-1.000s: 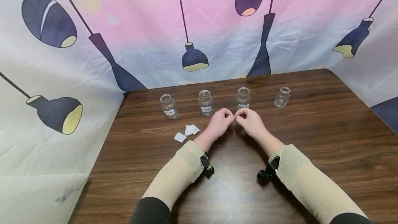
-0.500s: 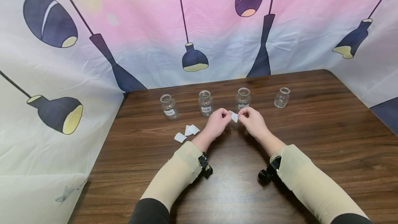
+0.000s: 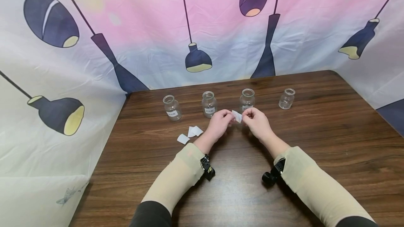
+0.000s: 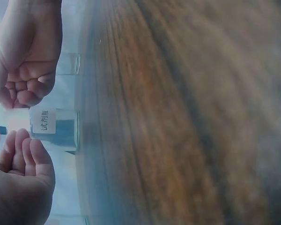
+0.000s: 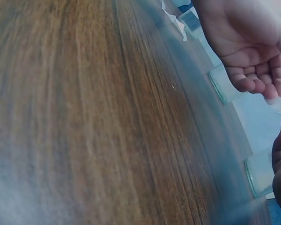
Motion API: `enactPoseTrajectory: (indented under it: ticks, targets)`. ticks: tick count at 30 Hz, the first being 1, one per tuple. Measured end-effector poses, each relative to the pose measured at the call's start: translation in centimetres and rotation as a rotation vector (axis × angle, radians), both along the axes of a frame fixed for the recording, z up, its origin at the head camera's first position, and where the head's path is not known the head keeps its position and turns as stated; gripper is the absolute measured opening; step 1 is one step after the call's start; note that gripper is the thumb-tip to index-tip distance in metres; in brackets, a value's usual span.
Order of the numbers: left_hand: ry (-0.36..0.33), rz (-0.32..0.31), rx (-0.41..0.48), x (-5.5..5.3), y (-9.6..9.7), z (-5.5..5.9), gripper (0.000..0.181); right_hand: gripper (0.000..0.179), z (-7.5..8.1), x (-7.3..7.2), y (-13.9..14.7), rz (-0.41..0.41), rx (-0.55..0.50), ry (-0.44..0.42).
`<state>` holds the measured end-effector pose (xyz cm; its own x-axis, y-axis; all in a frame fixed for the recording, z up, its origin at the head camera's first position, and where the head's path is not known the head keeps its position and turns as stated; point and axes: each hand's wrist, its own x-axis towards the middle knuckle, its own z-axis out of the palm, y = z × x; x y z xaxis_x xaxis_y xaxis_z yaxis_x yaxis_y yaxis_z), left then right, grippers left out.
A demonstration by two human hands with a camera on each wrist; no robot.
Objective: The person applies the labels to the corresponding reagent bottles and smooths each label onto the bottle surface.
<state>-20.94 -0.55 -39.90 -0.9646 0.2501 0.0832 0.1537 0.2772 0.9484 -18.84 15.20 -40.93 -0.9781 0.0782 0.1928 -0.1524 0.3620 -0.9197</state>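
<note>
A small white paper label (image 3: 237,116) is held between the two hands, above the middle of the table. My right hand (image 3: 256,123) pinches its right edge with thumb and forefinger. At its left edge are the fingertips of my left hand (image 3: 219,123). Just behind the hands stands a clear glass bottle (image 3: 247,99) with a white printed label, partly hidden by them. That bottle's printed label (image 4: 44,121) shows between the left hand (image 4: 23,183) and right hand (image 4: 30,61) in the left wrist view. The right wrist view shows the left hand (image 5: 253,51) from its palm side.
Two more labelled glass bottles, one at the left (image 3: 172,109) and one in the middle (image 3: 209,106), stand along the back. A smaller bottle (image 3: 286,100) without a visible label is at the right. Several white paper pieces (image 3: 190,132) lie left of the left hand on the wooden table (image 3: 331,143).
The fingertips were together with little paper visible; they have drawn slightly apart and the white label shows between them. The left fingers have loosened a little since half a second ago. The bottles stay put.
</note>
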Motion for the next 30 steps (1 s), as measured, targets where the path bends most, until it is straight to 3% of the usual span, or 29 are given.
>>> enactPoseTrajectory:
  ticks: [7,13,30]
  targets:
    - [0.060,-0.032,-0.065,-0.1,0.1,-0.1,0.016,0.008,0.0,0.1,-0.3,0.037,0.045,0.047]
    - [0.095,-0.013,-0.086,-0.1,0.1,-0.1,0.012,0.007,0.1,0.2,-0.2,0.034,0.044,0.044]
    - [0.042,0.018,-0.041,-0.2,-1.0,-0.4,0.011,0.008,-0.2,-0.2,0.5,0.006,-0.027,0.020]
